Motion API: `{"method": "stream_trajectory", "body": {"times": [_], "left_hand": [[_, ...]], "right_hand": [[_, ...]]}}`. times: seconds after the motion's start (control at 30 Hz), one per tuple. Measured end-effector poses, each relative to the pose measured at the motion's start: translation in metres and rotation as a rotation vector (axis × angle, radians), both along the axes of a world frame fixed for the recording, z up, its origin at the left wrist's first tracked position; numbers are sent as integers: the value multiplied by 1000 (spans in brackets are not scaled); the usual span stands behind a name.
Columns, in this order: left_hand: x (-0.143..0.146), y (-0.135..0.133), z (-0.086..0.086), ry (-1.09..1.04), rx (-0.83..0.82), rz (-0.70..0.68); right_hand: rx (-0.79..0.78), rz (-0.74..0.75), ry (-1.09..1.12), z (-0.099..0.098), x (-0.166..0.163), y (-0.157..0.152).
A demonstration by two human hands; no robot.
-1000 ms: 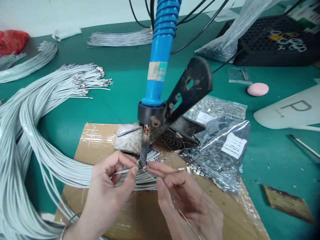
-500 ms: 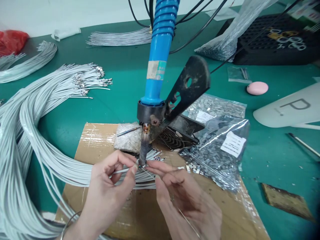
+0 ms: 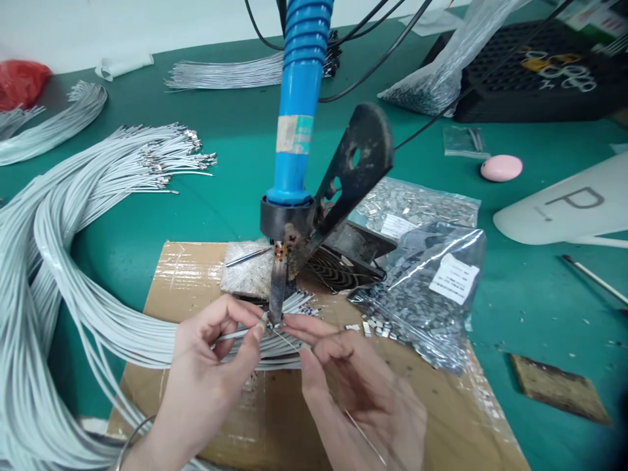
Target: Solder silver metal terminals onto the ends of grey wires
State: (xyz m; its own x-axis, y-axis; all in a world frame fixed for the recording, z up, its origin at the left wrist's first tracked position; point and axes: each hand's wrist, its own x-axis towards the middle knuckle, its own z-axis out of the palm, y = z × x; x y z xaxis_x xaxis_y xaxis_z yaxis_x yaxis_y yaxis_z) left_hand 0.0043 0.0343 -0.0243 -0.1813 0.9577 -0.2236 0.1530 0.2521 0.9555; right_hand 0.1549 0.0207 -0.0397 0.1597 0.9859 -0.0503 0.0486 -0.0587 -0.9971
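I've L hand [image 3: 213,366] pinching a white wire [image 3: 229,337] at the iron tip [image 3: 276,307], R hand [image 3: 366,383] holding thin solder [image 3: 364,437] there; looks mid-solder, so next move prob. needs both steady.

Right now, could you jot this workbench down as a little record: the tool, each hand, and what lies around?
Tool: blue soldering iron, tip down, held by a black bracket
Left hand: pinches a white cable near the tip
Right hand: holds a thin wire leading toward the tip
Underneath: cardboard on a green table
Left side: large cable bundle
Right side: clear bag of small grey pieces; pink egg-shaped object
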Motion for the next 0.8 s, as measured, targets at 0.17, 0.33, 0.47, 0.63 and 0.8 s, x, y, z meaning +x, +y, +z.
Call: {"method": "stream_trajectory", "body": {"times": [0.17,0.33,0.47,0.63,0.8], "left_hand": [[6,2,3,-17,9,51],[3,1,2,-4,19,6],[5,-1,3,-1,26,35],[7,-3,3,-1,24,66],[-1,-3,-2,42,24,-10]], "right_hand": [[-7,-22,17,-1,-1,-1],[-17,-21,18,-3,-2,-2],[15,-34,-2,-3,-2,-1],[9,-32,45,-3,-3,-2],[10,-28,47,-3,-4,-2]]}}
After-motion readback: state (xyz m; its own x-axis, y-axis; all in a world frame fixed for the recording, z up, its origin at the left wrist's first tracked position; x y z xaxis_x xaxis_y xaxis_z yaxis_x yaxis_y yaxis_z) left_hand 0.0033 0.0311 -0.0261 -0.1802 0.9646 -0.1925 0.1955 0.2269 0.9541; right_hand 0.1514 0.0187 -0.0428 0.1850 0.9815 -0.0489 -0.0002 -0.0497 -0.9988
